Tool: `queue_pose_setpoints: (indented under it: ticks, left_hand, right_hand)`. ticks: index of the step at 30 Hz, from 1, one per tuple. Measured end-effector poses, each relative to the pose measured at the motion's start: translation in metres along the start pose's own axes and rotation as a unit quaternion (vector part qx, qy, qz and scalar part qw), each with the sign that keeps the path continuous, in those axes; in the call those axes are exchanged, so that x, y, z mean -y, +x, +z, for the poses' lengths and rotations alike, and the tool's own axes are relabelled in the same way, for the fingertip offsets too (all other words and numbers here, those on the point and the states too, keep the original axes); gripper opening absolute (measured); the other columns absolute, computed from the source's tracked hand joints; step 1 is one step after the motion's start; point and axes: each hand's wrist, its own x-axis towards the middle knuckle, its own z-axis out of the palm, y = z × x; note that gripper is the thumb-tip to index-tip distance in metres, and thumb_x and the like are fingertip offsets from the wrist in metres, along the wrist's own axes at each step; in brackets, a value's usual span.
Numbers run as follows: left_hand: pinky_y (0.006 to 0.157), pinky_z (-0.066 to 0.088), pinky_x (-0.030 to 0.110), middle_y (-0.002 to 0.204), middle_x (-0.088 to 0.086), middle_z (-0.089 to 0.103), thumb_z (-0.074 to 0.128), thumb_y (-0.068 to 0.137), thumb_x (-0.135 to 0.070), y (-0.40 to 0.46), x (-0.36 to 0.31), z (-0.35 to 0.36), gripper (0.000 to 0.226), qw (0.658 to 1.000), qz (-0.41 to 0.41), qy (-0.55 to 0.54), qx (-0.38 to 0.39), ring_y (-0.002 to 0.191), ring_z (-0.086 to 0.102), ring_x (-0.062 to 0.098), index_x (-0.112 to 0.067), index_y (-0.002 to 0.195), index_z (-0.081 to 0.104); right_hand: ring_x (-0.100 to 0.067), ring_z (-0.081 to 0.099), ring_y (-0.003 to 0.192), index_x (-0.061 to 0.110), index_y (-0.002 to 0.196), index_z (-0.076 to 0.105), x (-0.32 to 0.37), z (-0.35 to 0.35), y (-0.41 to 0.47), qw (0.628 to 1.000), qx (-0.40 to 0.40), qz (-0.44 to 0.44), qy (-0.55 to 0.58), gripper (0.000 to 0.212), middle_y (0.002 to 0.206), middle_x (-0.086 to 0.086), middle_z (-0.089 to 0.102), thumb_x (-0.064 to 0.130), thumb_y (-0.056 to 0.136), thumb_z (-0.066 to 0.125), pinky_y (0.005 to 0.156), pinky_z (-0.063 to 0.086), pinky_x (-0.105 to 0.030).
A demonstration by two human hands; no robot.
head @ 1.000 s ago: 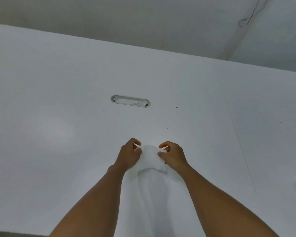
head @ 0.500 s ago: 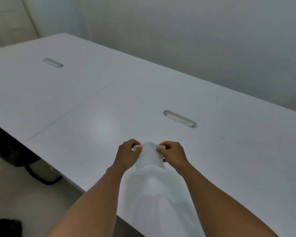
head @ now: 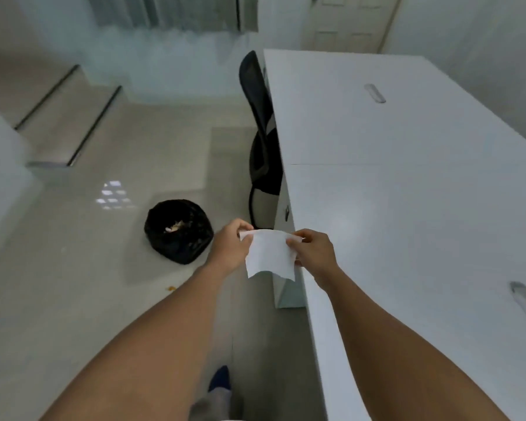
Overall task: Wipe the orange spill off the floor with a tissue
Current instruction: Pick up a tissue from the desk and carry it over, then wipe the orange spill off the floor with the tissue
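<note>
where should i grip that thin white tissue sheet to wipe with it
The thin white tissue sheet hangs flat, pinched only at its top corners by the left hand and right hand. Probably best to gather its limp middle from the near face into one palm, since corner pinches leave the loose lower edge flapping.

I see the tissue (head: 270,253), a white, thin sheet, hanging in the air with its top edge stretched flat and its lower edge curling loosely, just beside the white desk's edge. The orange spill (head: 171,288) is a small orange fleck on the pale glossy floor (head: 73,268), well apart from the tissue, lower left of it.
</note>
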Motion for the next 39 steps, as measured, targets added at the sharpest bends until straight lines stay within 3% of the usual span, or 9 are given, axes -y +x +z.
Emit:
queue_pose_setpoints:
  ticks: [3, 7, 9, 13, 16, 23, 26, 31, 39]
  left_hand:
    - [0.064, 0.044, 0.025, 0.092, -0.007, 0.065, 0.055, 0.094, -0.018, -0.024, 0.039, -0.045, 0.013, 0.998, -0.042, 0.017, -0.043, 0.087, 0.060, 0.015, -0.018, 0.099, 0.067]
    - [0.070, 0.055, 0.035, 0.080, -0.008, 0.061, 0.055, 0.095, -0.021, -0.049, 0.083, -0.091, 0.012, 0.991, -0.093, 0.025, -0.089, 0.076, 0.061, 0.018, -0.018, 0.093, 0.067]
    - [0.066, 0.050, 0.031, 0.081, -0.007, 0.061, 0.055, 0.096, -0.022, -0.052, 0.100, -0.104, 0.013, 0.989, -0.104, 0.031, -0.099, 0.077, 0.059, 0.018, -0.017, 0.094, 0.067]
    - [0.063, 0.048, 0.028, 0.092, 0.000, 0.063, 0.055, 0.097, -0.020, -0.045, 0.127, -0.123, 0.015, 0.989, -0.114, 0.027, -0.093, 0.085, 0.062, 0.022, -0.014, 0.095, 0.068]
    - [0.047, 0.053, 0.020, 0.102, 0.005, 0.063, 0.054, 0.098, -0.015, -0.029, 0.149, -0.138, 0.015, 0.988, -0.129, -0.009, -0.083, 0.071, 0.064, 0.019, -0.011, 0.095, 0.068]
    - [0.070, 0.062, 0.036, 0.099, 0.007, 0.068, 0.054, 0.098, -0.014, 0.040, 0.233, -0.166, 0.016, 0.987, -0.149, -0.020, -0.052, 0.075, 0.070, 0.023, -0.009, 0.097, 0.070]
    - [0.075, 0.062, 0.042, 0.093, 0.003, 0.066, 0.055, 0.097, -0.015, 0.076, 0.292, -0.151, 0.015, 0.986, -0.158, -0.026, -0.037, 0.081, 0.069, 0.025, -0.013, 0.094, 0.069]
    - [0.075, 0.056, 0.034, 0.097, 0.005, 0.073, 0.054, 0.095, -0.016, 0.135, 0.435, -0.089, 0.017, 0.984, -0.178, 0.008, -0.028, 0.087, 0.067, 0.022, -0.014, 0.093, 0.071]
    - [0.076, 0.051, 0.027, 0.100, 0.004, 0.073, 0.065, 0.091, -0.019, 0.232, 0.656, 0.041, 0.014, 0.986, -0.165, 0.001, 0.003, 0.093, 0.066, 0.019, -0.013, 0.102, 0.072]
  right_hand:
    - [-0.029, 0.070, 0.086, 0.007, 0.099, 0.074, 0.009, 0.056, -0.004, 0.998, 0.056, -0.021, -0.031, 0.013, 0.097, -0.011, 0.072, 0.012, 0.092, 0.065, 0.069, 0.064, -0.045]
    - [-0.025, 0.070, 0.079, 0.007, 0.098, 0.072, 0.016, 0.117, -0.015, 0.991, 0.104, -0.056, -0.064, 0.010, 0.100, -0.016, 0.072, 0.013, 0.093, 0.065, 0.055, 0.058, -0.030]
    - [-0.023, 0.070, 0.078, 0.010, 0.095, 0.073, 0.018, 0.138, -0.017, 0.990, 0.112, -0.062, -0.067, 0.008, 0.099, -0.015, 0.073, 0.013, 0.093, 0.066, 0.056, 0.058, -0.029]
    - [-0.029, 0.071, 0.083, 0.017, 0.092, 0.073, 0.020, 0.174, -0.012, 0.989, 0.117, -0.035, -0.079, 0.007, 0.099, -0.013, 0.072, 0.016, 0.093, 0.066, 0.072, 0.063, -0.043]
    - [-0.028, 0.070, 0.087, 0.024, 0.085, 0.071, 0.021, 0.199, -0.004, 0.990, 0.107, -0.017, -0.090, 0.011, 0.097, -0.009, 0.072, 0.018, 0.092, 0.065, 0.079, 0.062, -0.045]
    - [-0.022, 0.067, 0.079, 0.020, 0.091, 0.074, 0.013, 0.297, 0.038, 0.994, 0.065, 0.020, -0.087, 0.011, 0.088, -0.003, 0.071, 0.019, 0.093, 0.063, 0.063, 0.052, -0.027]
    - [-0.020, 0.066, 0.078, 0.018, 0.092, 0.075, -0.024, 0.344, 0.066, 0.994, 0.075, 0.018, -0.079, 0.013, 0.087, -0.001, 0.071, 0.020, 0.094, 0.062, 0.062, 0.051, -0.027]
    - [-0.024, 0.069, 0.083, 0.016, 0.091, 0.072, -0.150, 0.426, 0.129, 0.998, 0.048, 0.027, -0.036, 0.014, 0.088, -0.004, 0.072, 0.018, 0.098, 0.061, 0.070, 0.062, -0.040]
    - [-0.018, 0.067, 0.084, 0.012, 0.098, 0.072, -0.373, 0.539, 0.249, 0.998, 0.029, 0.017, -0.043, 0.011, 0.092, -0.002, 0.070, 0.014, 0.099, 0.061, 0.059, 0.059, -0.026]
